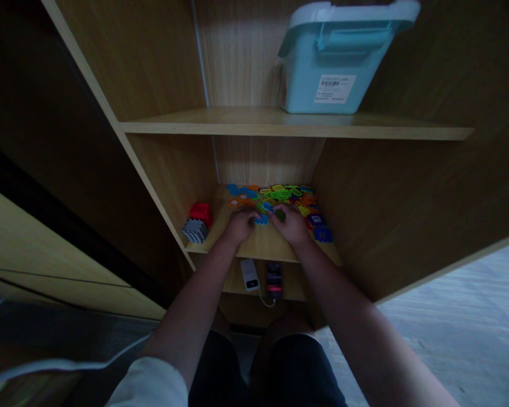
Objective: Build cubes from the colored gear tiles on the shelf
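Note:
My left hand (241,224) rests on the middle shelf, fingers curled with their tips at the left edge of a blue interlocking plastic piece (262,220). Across from it, my right hand (290,223) has thumb and fingers bent together at another small blue piece (267,207), just behind the first. Both hands are closed in pinches. A spread of toothed plastic pieces (281,194) in green, yellow, orange and blue lies behind the hands, reaching to the back wall. Dark blue pieces (322,233) lie at the right side.
On the left of the shelf sit a red block (201,213) and a grey-striped cube (195,230). A power bank (250,275) and a cabled phone (274,280) lie on the lower shelf. Above, a teal lidded bin (328,62) stands on the upper shelf (237,121).

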The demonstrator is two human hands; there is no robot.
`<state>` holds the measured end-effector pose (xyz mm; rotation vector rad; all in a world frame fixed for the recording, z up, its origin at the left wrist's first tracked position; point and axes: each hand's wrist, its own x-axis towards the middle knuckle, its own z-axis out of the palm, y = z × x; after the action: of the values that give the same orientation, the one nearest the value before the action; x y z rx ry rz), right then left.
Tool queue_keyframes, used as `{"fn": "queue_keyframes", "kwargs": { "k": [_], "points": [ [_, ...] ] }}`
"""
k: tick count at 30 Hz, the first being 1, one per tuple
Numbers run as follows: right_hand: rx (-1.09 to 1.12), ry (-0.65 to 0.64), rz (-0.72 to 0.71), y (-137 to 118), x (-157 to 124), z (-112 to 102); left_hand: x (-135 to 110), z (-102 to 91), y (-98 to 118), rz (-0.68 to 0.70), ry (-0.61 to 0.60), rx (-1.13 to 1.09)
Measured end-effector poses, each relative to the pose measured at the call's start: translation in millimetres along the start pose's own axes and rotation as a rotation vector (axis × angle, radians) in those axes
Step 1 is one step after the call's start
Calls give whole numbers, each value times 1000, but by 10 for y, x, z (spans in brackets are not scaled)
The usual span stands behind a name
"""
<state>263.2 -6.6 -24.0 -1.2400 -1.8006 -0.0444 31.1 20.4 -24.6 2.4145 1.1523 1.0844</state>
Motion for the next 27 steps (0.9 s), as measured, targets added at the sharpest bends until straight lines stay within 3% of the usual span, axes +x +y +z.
{"fn": "queue_keyframes", "kwargs": {
  "k": [4, 9, 14, 19, 27],
  "points": [
    [5, -14, -4, -2, -1, 4, -24, -11, 125, -44, 0, 118],
    [-15, -18, -10, -12, 1, -2, -52, -61, 197, -58, -71, 93],
    [-12, -23, -7, -22, 3, -8, -34, -81, 152, -31, 33, 44],
    [-30, -35, -4, -16, -3, -9, -26, -35, 56, -68, -28, 110],
    [-27, -57, 4, 30, -8, 23, -28, -4, 28, -83, 4, 85]
  ]
}}
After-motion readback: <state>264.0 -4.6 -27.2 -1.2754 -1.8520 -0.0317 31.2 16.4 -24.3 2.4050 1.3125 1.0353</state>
